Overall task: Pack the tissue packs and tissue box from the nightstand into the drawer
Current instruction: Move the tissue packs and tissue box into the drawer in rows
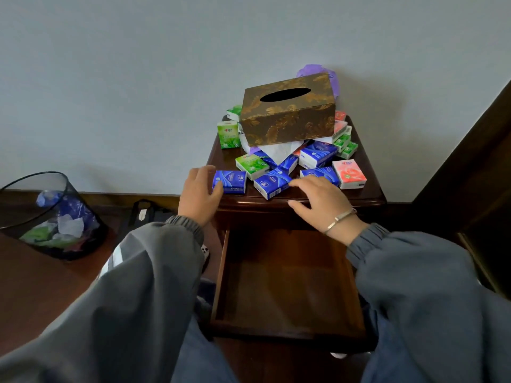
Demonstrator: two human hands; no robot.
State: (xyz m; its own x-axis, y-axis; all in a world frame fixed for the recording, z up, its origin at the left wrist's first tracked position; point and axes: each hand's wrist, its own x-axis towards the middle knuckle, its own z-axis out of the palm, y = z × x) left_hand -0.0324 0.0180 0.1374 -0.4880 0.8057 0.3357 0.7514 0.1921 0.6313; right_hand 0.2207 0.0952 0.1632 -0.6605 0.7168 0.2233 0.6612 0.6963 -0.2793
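Note:
A brown and gold tissue box (287,111) rests tilted on a heap of small tissue packs on the dark wooden nightstand (370,194). Several blue, green and pink packs lie scattered in front of it. My left hand (199,197) touches a blue pack (231,182) at the front left edge, thumb against its near side. My right hand (320,203) hovers with fingers spread over another blue pack (320,172), beside a blue pack (271,185) at the front middle. Below, the drawer (287,283) stands pulled out with nothing in it.
A black mesh wastebasket (47,214) holding wrappers stands on the floor at the left. A dark bag (149,211) lies by the wall between it and the nightstand. Dark wooden furniture (475,167) rises at the right. A grey wall is behind.

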